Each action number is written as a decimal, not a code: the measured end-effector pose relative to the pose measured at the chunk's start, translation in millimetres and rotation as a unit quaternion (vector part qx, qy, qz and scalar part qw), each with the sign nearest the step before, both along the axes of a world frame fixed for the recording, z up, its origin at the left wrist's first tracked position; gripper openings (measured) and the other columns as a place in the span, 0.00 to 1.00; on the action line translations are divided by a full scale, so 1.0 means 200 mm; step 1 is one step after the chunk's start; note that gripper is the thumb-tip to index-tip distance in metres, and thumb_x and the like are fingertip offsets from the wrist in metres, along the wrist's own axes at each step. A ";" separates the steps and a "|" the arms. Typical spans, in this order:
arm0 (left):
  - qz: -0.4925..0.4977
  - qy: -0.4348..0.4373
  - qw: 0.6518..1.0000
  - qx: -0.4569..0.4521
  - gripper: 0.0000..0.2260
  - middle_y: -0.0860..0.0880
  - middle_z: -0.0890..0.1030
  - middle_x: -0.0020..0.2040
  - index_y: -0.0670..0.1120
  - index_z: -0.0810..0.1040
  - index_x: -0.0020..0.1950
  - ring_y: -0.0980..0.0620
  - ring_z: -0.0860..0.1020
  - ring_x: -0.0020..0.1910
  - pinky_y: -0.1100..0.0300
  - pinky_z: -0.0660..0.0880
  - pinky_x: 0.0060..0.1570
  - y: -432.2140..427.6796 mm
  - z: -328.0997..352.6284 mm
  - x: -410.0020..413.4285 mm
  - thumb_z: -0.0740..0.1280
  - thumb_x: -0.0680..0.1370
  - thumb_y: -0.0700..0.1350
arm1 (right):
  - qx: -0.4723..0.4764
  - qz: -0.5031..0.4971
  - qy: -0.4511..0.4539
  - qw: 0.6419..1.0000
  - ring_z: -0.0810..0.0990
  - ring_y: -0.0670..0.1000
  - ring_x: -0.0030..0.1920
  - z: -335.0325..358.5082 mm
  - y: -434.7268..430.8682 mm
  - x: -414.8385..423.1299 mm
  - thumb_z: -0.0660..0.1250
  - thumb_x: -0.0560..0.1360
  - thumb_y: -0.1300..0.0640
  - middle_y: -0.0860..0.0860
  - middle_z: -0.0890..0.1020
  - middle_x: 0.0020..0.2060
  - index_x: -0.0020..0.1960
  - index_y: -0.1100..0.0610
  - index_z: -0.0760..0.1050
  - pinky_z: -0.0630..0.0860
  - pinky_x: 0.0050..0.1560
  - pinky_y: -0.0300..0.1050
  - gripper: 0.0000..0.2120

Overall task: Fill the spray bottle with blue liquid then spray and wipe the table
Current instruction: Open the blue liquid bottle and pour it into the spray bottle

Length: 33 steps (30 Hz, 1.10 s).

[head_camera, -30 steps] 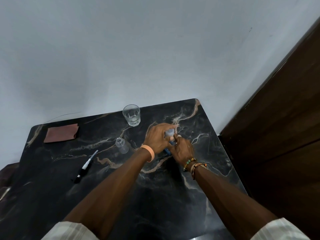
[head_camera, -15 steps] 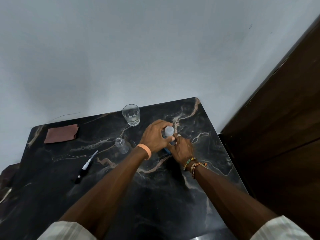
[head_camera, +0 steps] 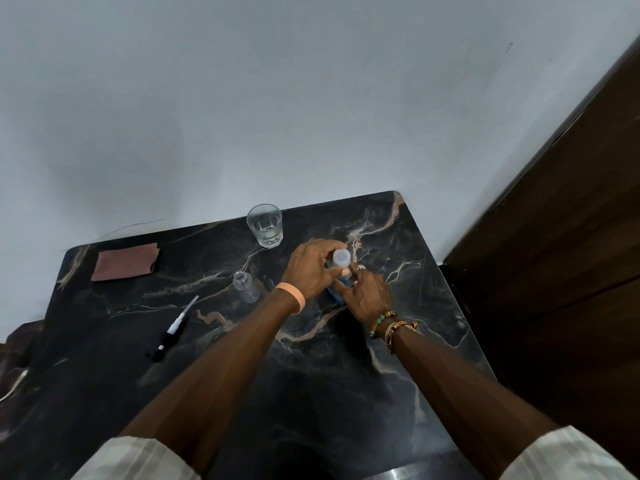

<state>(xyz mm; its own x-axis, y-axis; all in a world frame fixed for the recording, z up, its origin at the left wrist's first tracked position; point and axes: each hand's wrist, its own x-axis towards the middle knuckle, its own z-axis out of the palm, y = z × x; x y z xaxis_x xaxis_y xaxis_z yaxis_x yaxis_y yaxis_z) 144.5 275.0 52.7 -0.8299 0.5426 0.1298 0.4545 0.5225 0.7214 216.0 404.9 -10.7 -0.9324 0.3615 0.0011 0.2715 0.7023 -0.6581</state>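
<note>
The left hand pinched the white cap, the right hand gripped the blue bottle on the table near the open spray bottle; a slow, steady twist seemed wise.

Lighting: dim, cool, diffuse across your view. Shadows: a soft grey patch on the wall, left of centre; the table darkens toward you. Glare: one small glint at the table's near edge; faint sheen on the glass. Focus: slightly soft throughout. Distortion: wide-angle; your sleeves stretch along the bottom, the door leans.
</note>
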 end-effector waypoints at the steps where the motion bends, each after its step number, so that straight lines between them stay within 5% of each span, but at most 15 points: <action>1: 0.007 0.003 1.000 -0.013 0.15 0.51 0.82 0.49 0.49 0.81 0.51 0.53 0.78 0.46 0.50 0.77 0.50 0.00 0.01 -0.01 0.79 0.66 0.46 | -0.002 0.003 0.005 1.000 0.80 0.49 0.40 0.00 0.00 0.00 0.65 0.73 0.38 0.47 0.82 0.42 0.61 0.49 0.74 0.79 0.41 0.46 0.21; 6: -0.061 0.015 0.997 -0.041 0.26 0.49 0.77 0.63 0.49 0.75 0.67 0.51 0.75 0.61 0.54 0.71 0.64 0.01 0.03 -0.01 0.75 0.70 0.51 | -0.001 0.014 0.021 1.000 0.80 0.50 0.38 0.01 0.01 0.01 0.63 0.73 0.38 0.47 0.81 0.38 0.54 0.49 0.75 0.76 0.37 0.44 0.17; 10: -0.035 0.025 0.999 -0.023 0.17 0.49 0.82 0.52 0.47 0.83 0.56 0.52 0.79 0.50 0.52 0.77 0.54 0.02 0.02 -0.02 0.75 0.70 0.52 | -0.016 -0.014 0.005 1.000 0.79 0.48 0.35 -0.01 0.01 0.00 0.68 0.73 0.39 0.46 0.79 0.36 0.53 0.51 0.76 0.77 0.35 0.44 0.18; 15: -0.066 0.031 0.996 -0.049 0.22 0.49 0.77 0.61 0.48 0.80 0.62 0.51 0.74 0.59 0.55 0.71 0.62 0.01 0.05 -0.04 0.77 0.69 0.48 | -0.011 0.016 0.014 1.000 0.80 0.49 0.38 0.00 0.01 0.00 0.67 0.74 0.41 0.47 0.82 0.40 0.56 0.49 0.75 0.77 0.39 0.45 0.16; 19: -0.069 0.048 0.994 -0.066 0.14 0.48 0.79 0.54 0.47 0.82 0.56 0.49 0.77 0.53 0.52 0.75 0.56 0.02 0.05 -0.02 0.74 0.71 0.45 | -0.005 0.010 0.005 1.000 0.78 0.46 0.34 0.00 0.01 0.01 0.66 0.74 0.39 0.44 0.79 0.37 0.56 0.50 0.75 0.75 0.35 0.42 0.18; 24: -0.084 0.023 0.993 -0.077 0.29 0.51 0.72 0.67 0.51 0.75 0.68 0.50 0.71 0.63 0.55 0.70 0.63 0.01 0.03 -0.04 0.77 0.68 0.51 | -0.004 0.016 0.026 1.000 0.79 0.50 0.37 0.00 0.02 0.01 0.62 0.73 0.37 0.45 0.79 0.36 0.52 0.51 0.76 0.73 0.35 0.42 0.19; 29: -0.045 0.017 0.999 -0.024 0.18 0.50 0.81 0.51 0.49 0.82 0.58 0.53 0.77 0.48 0.50 0.78 0.51 -0.01 0.01 -0.04 0.77 0.69 0.47 | -0.001 0.014 -0.002 1.000 0.80 0.48 0.39 -0.02 0.02 -0.01 0.65 0.73 0.36 0.47 0.82 0.41 0.59 0.49 0.75 0.79 0.41 0.47 0.21; 33: -0.058 0.014 0.997 -0.055 0.25 0.50 0.79 0.59 0.49 0.79 0.64 0.53 0.76 0.55 0.56 0.74 0.58 0.00 0.02 -0.04 0.77 0.69 0.54 | -0.002 0.027 0.014 1.000 0.81 0.50 0.42 -0.01 0.03 -0.01 0.64 0.73 0.39 0.47 0.83 0.43 0.57 0.49 0.75 0.78 0.41 0.46 0.19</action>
<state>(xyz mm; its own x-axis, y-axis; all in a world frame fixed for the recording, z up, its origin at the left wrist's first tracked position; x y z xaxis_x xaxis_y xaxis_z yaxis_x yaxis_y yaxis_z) 135.7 275.1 57.1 -0.7573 0.6473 0.0872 0.5361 0.5397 0.6491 214.8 411.4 -12.7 -0.9502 0.3107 0.0257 0.2150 0.7128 -0.6676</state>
